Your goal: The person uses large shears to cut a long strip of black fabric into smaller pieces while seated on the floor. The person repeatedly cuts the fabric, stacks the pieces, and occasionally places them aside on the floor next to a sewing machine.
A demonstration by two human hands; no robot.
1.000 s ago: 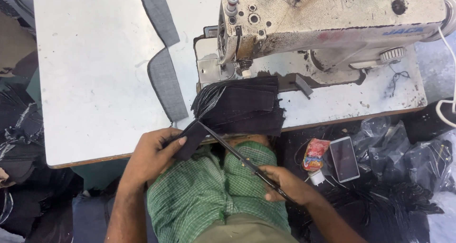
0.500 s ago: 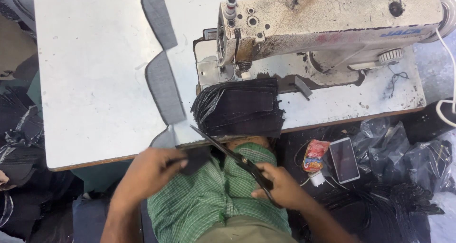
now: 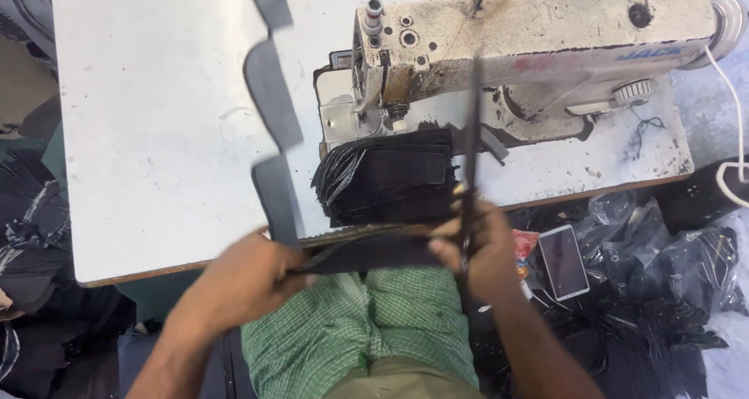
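Here, hands on black strip.

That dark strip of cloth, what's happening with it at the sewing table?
A person seated at the white table holds a dark fabric strip stretched between both hands. The left hand grips one end; the right hand pinches the other end and also holds long scissors pointing up. A stack of dark fabric pieces lies by the sewing machine.

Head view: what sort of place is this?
Most likely a garment sewing workshop: a worn industrial sewing machine on a white work table, a stack of black fabric pieces, and bagged dark fabric on the floor.
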